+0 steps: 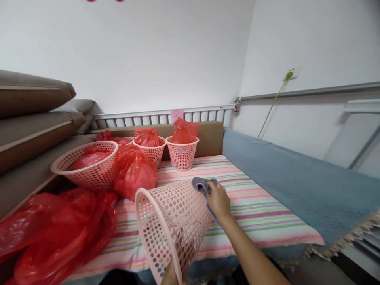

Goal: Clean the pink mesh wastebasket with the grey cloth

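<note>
Gripping a tipped basket point(181, 204) with left fingers point(169, 274) and a rag point(199, 185) with right fingers point(213, 187), so could totally lose the basket by rubbing too hard.

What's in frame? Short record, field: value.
Left hand: at tilted basket rim, partly out of frame
Right hand: holding grey cloth against basket's base end
Basket opening: faces lower left
Left side: loose red bag
Behind: more baskets, red bags in them
Surface: striped sheet
Back wall: pink note
</note>
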`<state>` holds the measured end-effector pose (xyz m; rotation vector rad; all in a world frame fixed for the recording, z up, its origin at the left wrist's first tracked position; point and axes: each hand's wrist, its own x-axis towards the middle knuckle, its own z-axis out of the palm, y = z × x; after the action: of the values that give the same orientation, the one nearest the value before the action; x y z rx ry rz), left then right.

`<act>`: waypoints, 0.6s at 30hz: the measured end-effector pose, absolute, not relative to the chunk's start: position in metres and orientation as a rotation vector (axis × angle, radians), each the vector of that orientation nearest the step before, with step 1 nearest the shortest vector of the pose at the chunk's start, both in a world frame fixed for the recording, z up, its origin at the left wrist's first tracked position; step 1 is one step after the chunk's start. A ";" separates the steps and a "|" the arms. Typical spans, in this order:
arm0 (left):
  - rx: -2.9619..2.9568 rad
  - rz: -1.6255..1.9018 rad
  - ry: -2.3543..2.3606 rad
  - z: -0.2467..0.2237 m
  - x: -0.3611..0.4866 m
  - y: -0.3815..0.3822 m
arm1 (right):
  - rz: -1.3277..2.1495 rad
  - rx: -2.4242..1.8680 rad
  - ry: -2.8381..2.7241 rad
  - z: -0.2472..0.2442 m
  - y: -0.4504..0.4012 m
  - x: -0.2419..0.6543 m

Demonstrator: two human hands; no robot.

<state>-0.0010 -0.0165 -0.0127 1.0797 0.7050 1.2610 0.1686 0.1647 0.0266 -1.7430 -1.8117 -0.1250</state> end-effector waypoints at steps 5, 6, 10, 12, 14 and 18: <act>1.067 1.235 0.692 -0.022 -0.007 -0.012 | 0.240 -1.913 -1.558 0.001 0.182 0.214; 1.068 1.223 0.688 -0.025 -0.008 -0.010 | 0.328 -1.842 -1.488 -0.002 0.178 0.216; 1.147 1.232 0.685 -0.031 -0.008 0.000 | 0.547 -1.394 -1.194 0.004 0.152 0.197; 1.178 1.264 0.695 -0.026 -0.004 0.005 | 0.638 -1.225 -1.134 0.021 0.132 0.179; 1.182 1.269 0.699 -0.015 0.001 0.010 | 0.707 -1.099 -1.173 0.043 0.107 0.161; 1.161 1.280 0.647 0.015 0.013 0.018 | 0.630 -0.851 -1.400 0.070 0.060 0.131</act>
<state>0.0133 0.0177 0.0146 1.1613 0.6471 1.2800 0.1313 0.0597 0.0701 -0.8514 -1.4004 0.6302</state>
